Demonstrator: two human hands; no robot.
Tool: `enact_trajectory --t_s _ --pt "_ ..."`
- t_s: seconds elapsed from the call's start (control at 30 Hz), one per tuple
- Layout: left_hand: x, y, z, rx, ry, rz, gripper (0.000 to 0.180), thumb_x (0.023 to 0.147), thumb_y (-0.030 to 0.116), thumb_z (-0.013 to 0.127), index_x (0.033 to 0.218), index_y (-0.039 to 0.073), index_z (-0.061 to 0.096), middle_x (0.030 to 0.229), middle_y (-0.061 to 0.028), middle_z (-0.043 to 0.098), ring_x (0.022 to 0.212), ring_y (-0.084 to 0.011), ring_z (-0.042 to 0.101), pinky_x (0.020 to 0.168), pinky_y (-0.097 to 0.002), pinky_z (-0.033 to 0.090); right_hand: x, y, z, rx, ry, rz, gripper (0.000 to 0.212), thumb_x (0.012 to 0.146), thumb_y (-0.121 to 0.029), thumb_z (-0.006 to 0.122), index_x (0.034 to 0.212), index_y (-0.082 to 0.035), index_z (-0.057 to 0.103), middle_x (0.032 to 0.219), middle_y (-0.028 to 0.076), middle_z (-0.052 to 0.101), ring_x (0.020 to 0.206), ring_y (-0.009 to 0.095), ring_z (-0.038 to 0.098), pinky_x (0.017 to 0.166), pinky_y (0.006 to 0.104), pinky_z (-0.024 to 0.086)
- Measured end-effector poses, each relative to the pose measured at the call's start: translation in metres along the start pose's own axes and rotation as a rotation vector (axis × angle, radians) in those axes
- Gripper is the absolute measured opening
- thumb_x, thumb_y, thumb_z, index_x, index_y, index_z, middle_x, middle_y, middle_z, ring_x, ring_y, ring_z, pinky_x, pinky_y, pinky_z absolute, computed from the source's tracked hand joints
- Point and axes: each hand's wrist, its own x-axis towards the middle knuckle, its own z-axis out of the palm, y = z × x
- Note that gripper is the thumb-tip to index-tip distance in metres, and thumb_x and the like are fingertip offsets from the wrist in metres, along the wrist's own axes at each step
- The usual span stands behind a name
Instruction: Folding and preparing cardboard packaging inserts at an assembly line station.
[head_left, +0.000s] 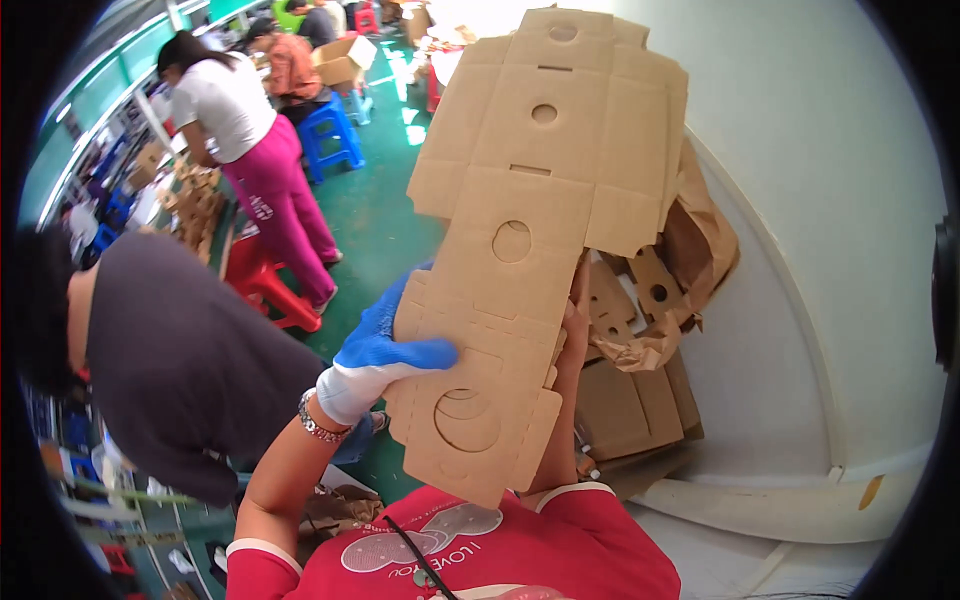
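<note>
Holding flat cardboard (540,195) with gloved left hand (385,352) and right hand (577,308)

Close on my left I see a person in a dark grey top (190,360). Past them, on the green floor (375,205), I see a person in a white top and magenta trousers (275,172), with a red stool (268,285) just beside their legs. Farther off I make out someone in an orange top (292,70), near a blue stool (332,140) and an open carton (343,65). On my right I have a pale wall (810,150)
</note>
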Motion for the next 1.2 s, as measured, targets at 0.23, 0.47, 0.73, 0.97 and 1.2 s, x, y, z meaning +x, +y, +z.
enact_trajectory --t_s 0.23,0.47,0.73,0.97,1.2 --pt "-0.169 0.037 0.006 0.025 0.133 0.301 0.087 0.077 0.002 0.079 0.15 0.003 0.032 0.14 -0.007 0.05 0.126 -0.0166 0.049 0.108 -0.0356 0.039 -0.076 0.033 0.057 -0.196 -0.245 -0.157 0.102 0.075 -0.043 0.071 0.154 -0.003 0.021 0.153 0.015 0.033 0.136 0.027 0.041 0.107 0.0374 0.039" --pt "-0.369 0.041 0.036 0.326 0.32 0.645 0.078 0.072 0.018 0.088 0.138 0.006 0.048 0.127 -0.0072 0.061 0.115 -0.0148 0.056 0.1 -0.0323 0.047 -0.27 0.07 0.211 0.026 -0.915 0.185 0.094 0.078 -0.042 0.069 0.153 -0.004 0.026 0.149 0.014 0.038 0.131 0.027 0.046 0.103 0.0381 0.042" --pt "-0.595 -0.018 0.094 0.283 0.832 1.033 0.046 0.084 0.006 0.073 0.128 0.0 0.058 0.121 -0.0095 0.066 0.11 -0.0152 0.063 0.096 -0.031 0.052 -0.469 0.027 0.31 0.264 -1.296 0.402 0.085 0.083 -0.042 0.067 0.151 -0.006 0.031 0.145 0.013 0.043 0.125 0.027 0.051 0.099 0.0388 0.046" --pt "-0.725 -0.063 0.15 0.165 1.275 1.103 0.026 0.092 0.006 0.06 0.116 -0.004 0.065 0.12 -0.0121 0.067 0.111 -0.0165 0.064 0.1 -0.0309 0.049 -0.581 -0.004 0.376 0.451 -1.428 0.489 0.077 0.086 -0.041 0.064 0.149 -0.007 0.035 0.142 0.013 0.048 0.12 0.028 0.056 0.096 0.0395 0.05" --pt "-0.821 -0.13 0.118 -0.034 1.929 0.958 0.037 0.088 0.004 0.065 0.124 -0.001 0.058 0.118 -0.0112 0.067 0.11 -0.0187 0.064 0.098 -0.0324 0.051 -0.752 0.032 0.409 0.069 -1.283 2.079 0.046 0.101 -0.038 0.047 0.139 -0.011 0.048 0.129 0.014 0.058 0.112 0.029 0.061 0.094 0.0438 0.053"
